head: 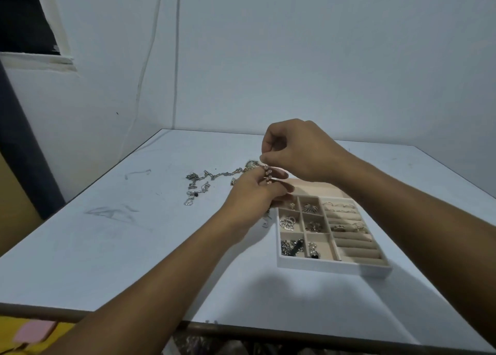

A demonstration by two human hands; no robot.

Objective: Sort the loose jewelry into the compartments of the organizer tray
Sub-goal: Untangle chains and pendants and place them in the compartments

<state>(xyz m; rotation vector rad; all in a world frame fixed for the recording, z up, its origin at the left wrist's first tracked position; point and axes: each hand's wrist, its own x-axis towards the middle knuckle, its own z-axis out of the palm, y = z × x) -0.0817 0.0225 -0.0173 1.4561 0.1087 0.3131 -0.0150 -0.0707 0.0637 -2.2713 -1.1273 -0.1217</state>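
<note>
**Small piece held between both hands, chain waiting behind**

The right hand [300, 150] is curled with thumb and forefinger pinched together on one end of a small beaded piece [267, 176], while the left hand [255, 193] closes around its lower end from below; both are clamped on it, just above the far left corner of the organizer tray [332, 267]. The piece is too small to say whether it is an earring or a short bracelet.

The likeliest slip is at the handover: if one hand lets go early, the piece could fall outside the tray onto the table [134, 247], or into a compartment already filled.

The loose chain [200, 184] lies just left of the hands. A trailing finger could snag it and drag it, and lifting it by one end may tangle it.
</note>
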